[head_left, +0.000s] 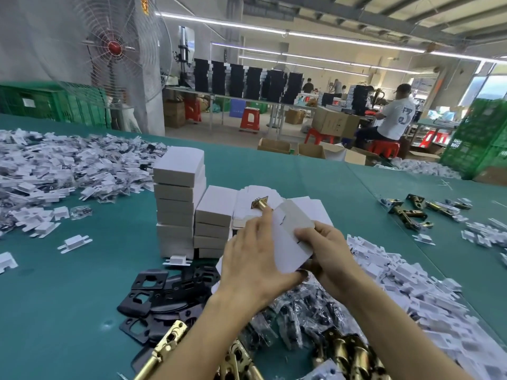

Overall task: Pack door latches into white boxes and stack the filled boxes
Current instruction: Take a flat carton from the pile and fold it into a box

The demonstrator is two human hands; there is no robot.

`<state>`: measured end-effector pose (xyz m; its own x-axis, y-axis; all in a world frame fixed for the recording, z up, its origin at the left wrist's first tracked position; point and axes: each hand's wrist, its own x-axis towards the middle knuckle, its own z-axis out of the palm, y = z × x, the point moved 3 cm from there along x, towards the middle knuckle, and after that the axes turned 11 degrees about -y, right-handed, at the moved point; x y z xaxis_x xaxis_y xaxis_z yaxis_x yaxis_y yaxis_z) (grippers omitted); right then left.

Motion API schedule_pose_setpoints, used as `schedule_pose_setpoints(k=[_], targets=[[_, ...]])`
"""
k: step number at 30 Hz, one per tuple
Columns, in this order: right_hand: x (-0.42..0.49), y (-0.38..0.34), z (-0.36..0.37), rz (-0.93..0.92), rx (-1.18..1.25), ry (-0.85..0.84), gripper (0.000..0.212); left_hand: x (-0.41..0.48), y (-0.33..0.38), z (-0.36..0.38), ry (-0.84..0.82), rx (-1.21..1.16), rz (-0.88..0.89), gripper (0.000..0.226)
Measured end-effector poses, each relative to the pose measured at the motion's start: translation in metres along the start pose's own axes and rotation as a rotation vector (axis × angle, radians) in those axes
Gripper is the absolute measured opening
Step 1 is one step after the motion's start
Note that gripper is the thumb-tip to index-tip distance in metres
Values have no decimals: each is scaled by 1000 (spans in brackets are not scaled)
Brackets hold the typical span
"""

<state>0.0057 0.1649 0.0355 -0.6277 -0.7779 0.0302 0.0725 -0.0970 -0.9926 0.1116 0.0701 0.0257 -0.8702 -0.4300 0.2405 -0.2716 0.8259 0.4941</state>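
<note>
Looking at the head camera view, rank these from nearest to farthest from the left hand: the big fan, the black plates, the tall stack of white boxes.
1. black plates, on the table just left of the left hand.
2. tall stack of white boxes, farther ahead, leftward.
3. big fan, beyond the table, far back left.

Factory hall as I am seeing it: tube lights (pixel 274 30) are glowing in rows beneath a beamed ceiling (pixel 384 12); a caged pedestal fan (pixel 115 48) is standing at left beside green crates (pixel 55 102); red stools (pixel 249 119) are sitting on the pale floor (pixel 219 130); daylight is entering a window (pixel 493 89) at right.
</note>
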Motion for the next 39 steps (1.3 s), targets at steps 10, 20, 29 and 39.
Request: schedule_pose_setpoints(k=[10, 20, 29, 39], targets=[[-8, 4, -2, 72, -371, 1, 20, -9, -25, -2, -27, -80, 105, 119], [-16, -1, 6, 275, 111, -238, 15, -13, -24, -3, -130, -298, 155, 133], [-21, 4, -5, 325, -6, -267, 23, -15, -17, -2, -137, -234, 231, 113], [-30, 6, -8, -28, -248, 183, 32, -15, -22, -8, -25, -162, 146, 91]])
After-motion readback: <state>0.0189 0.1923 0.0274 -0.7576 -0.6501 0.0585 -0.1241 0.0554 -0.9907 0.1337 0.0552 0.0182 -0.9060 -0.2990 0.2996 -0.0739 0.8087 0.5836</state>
